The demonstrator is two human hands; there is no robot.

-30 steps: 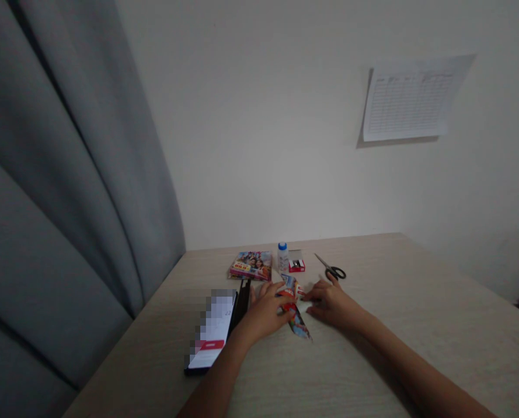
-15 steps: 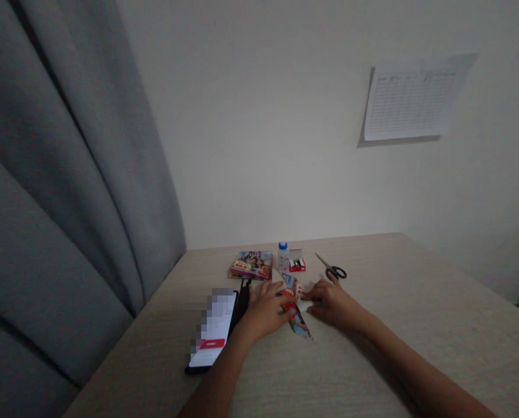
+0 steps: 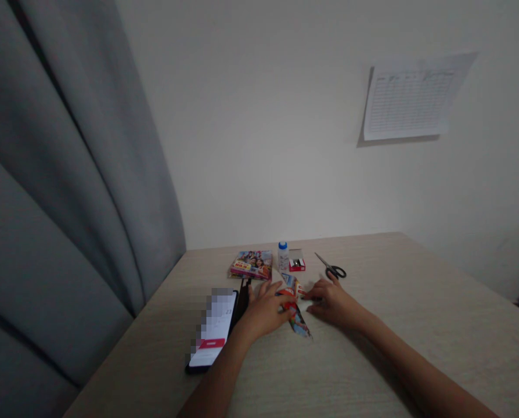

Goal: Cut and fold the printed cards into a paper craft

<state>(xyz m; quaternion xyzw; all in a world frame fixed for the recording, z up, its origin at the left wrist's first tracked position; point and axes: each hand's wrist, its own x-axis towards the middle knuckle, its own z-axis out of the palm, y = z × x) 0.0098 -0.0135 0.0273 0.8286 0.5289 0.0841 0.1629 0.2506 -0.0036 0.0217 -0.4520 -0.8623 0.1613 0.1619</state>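
A folded piece of colourful printed paper lies on the table between my hands, with red, blue and white patches. My left hand rests across its left side, fingers spread and pressing it down. At the paper's right edge is my right hand, its fingers bent and thumb apart from them, the fingertips touching the edge or just beside it. One finger of that hand points towards the black-handled scissors. Under my left wrist, part of a dark narrow object shows; its kind is unclear.
A phone with a lit, partly blurred screen lies left of my left forearm. Farther back are a stack of printed leaflets, a white bottle with a blue cap and a small open red box. A grey curtain hangs left.
Both hands and the paper stay almost exactly where they were. The left hand's fingers shift only very slightly.
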